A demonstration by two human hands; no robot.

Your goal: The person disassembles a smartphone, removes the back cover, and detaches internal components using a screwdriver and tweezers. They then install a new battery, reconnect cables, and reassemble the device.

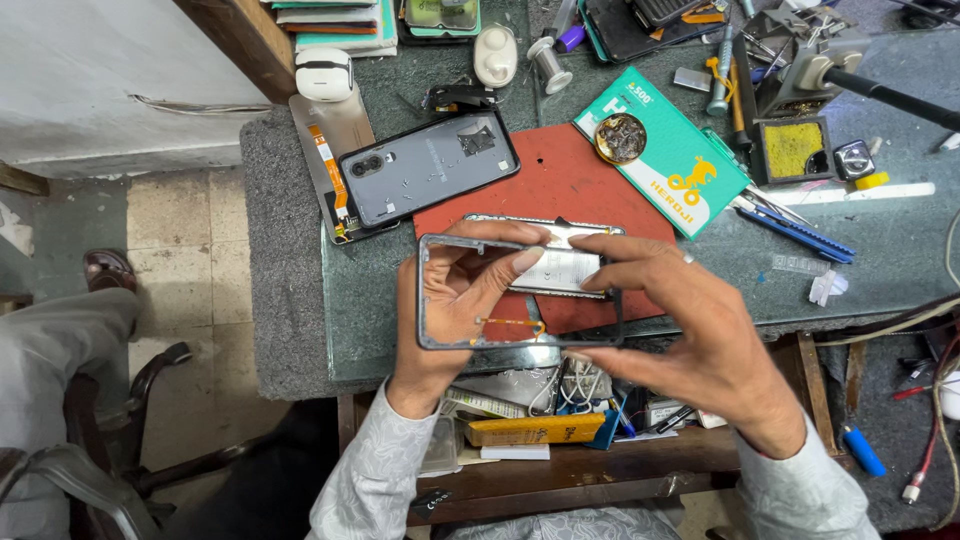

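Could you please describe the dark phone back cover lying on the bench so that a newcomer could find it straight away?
Start at the red work mat in the middle of the glass-topped bench. At its upper-left edge lies the phone back cover, tilted, inner side up. Unlike the open frame held in both hands, it is a solid dark panel with camera holes at its left end.

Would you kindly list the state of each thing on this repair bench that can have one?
Phone frame: bare, hollow, held up over the bench in both hands.
Left hand: gripping the frame's left end.
Right hand: pinching the frame's right end.
Phone back cover: detached, lying flat, inner side up.
Red mat: flat on the glass top.
Round tin: open, on a green box.
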